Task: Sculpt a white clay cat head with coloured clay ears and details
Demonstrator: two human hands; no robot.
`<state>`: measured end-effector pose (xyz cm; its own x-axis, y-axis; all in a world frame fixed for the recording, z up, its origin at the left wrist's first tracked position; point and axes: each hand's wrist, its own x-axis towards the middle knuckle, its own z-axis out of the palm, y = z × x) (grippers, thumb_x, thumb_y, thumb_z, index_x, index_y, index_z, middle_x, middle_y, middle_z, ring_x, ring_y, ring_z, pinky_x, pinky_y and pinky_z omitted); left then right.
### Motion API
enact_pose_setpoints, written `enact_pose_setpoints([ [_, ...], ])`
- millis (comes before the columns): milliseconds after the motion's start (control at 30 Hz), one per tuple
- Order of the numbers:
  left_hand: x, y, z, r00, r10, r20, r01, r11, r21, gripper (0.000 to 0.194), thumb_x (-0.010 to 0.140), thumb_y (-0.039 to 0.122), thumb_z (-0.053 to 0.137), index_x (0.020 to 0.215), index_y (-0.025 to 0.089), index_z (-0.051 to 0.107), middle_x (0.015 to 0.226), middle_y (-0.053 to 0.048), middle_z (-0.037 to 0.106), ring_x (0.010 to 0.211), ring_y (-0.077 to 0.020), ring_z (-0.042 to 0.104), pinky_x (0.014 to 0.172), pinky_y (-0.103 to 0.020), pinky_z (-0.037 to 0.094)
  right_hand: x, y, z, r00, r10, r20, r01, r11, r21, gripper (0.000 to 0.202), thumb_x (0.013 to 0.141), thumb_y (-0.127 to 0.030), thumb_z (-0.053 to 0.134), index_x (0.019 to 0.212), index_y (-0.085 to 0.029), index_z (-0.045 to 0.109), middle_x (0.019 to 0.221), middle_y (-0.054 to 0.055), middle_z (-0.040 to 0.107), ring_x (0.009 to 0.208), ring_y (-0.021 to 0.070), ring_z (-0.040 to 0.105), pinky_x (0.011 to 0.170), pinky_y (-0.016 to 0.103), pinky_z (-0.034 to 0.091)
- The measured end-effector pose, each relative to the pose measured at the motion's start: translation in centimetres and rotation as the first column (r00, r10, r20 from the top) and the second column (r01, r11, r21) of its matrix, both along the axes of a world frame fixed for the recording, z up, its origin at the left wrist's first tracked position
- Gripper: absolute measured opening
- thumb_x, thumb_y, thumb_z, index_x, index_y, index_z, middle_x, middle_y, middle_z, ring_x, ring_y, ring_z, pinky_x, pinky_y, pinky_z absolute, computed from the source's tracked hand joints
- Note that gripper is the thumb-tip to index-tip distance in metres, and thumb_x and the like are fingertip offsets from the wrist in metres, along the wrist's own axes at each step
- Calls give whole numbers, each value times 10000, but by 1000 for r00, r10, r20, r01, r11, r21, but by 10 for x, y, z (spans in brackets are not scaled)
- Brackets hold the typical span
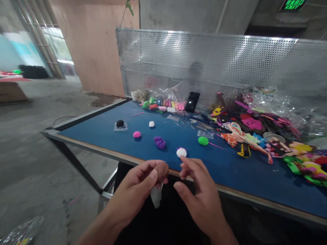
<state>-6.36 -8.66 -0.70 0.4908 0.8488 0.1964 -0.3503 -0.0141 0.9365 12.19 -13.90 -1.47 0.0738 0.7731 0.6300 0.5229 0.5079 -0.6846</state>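
Note:
My left hand [143, 185] is closed at the table's front edge, its thumb pressing on a small brown lump [161, 170] that looks like modelling clay. A whitish strip [156, 197], perhaps a wipe or a wrapper, hangs below these fingers. My right hand [198, 190] is held just to the right with thumb and fingers apart, nothing between them. Just beyond its fingertips sits a white clay ball [181, 152] with small purple bits at its top. Farther back lie a crumpled purple clay lump [160, 143], a pink ball [137, 134] and a small white piece [151, 124].
A black lump [120, 123] lies on clear plastic at left. The green ball [203, 141] has a pink stick. Colourful clay packs [168, 104], a phone [192, 102] and a heap of clay figures [245, 136] line the blue table's [99, 131] back and right, before a perforated metal panel [163, 58].

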Motion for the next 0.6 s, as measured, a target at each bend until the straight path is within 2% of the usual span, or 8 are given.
enact_pose_setpoints([
  [33, 4, -5, 0, 997, -52, 57, 55, 997, -58, 201, 958, 360, 561, 926, 194, 669, 828, -24, 536, 778, -143, 511, 715, -266, 436, -6, 2, 4, 999, 40, -1, -40, 999, -34, 443, 898, -338, 666, 1329, -290, 577, 1112, 63, 622, 854, 184, 641, 772, 325, 570],
  [100, 11, -8, -1, 992, -81, 94, 93, 988, -123, 148, 939, 321, 607, 970, 199, 685, 837, -19, 540, 774, -128, 507, 706, -247, 431, -13, 5, 9, 998, 62, -12, -63, 996, -62, 338, 898, -358, 674, 1228, -288, 661, 1103, 56, 627, 848, 176, 642, 754, 303, 565],
  [200, 14, -6, -3, 997, -56, 45, 62, 988, -144, 160, 922, 319, 640, 1019, 202, 693, 907, -37, 592, 813, -131, 536, 738, -249, 447, -17, 6, 10, 997, 7, -74, -11, 999, -50, 168, 899, -319, 672, 1045, -254, 722, 992, 41, 653, 834, 174, 647, 730, 284, 552],
  [333, 14, -4, -6, 997, -63, 54, 73, 980, -188, 237, 894, 412, 666, 1008, 204, 676, 968, -54, 639, 873, -159, 580, 809, -294, 481, -17, 4, 6, 998, -2, -59, 0, 1000, -28, 106, 907, -213, 631, 975, -240, 708, 928, 34, 689, 843, 178, 661, 742, 280, 543],
  [467, 16, -4, -10, 999, 21, -44, -26, 993, -112, 163, 843, 299, 748, 853, 181, 636, 782, -5, 612, 723, -105, 543, 677, -219, 457, -18, -1, 7, 1000, 13, -18, -13, 1000, -16, 165, 923, -173, 582, 973, -249, 719, 932, 38, 726, 841, 184, 686, 756, 290, 546],
  [533, 16, -2, -10, 1000, 17, -26, -20, 993, -112, 172, 837, 277, 753, 825, 177, 614, 777, -11, 633, 709, -110, 557, 636, -213, 456, -15, -2, 7, 997, 11, -72, -17, 997, -73, 127, 919, -215, 600, 937, -245, 723, 896, 35, 735, 806, 189, 694, 717, 291, 549],
  [600, 15, -1, -11, 1000, 12, 15, -9, 985, -173, 177, 834, 261, 753, 806, 183, 596, 750, -5, 641, 686, -110, 572, 603, -204, 453, -9, -1, 5, 983, 3, -186, -34, 986, -165, 103, 913, -277, 627, 906, -235, 721, 819, 27, 733, 746, 188, 695, 670, 289, 553],
])
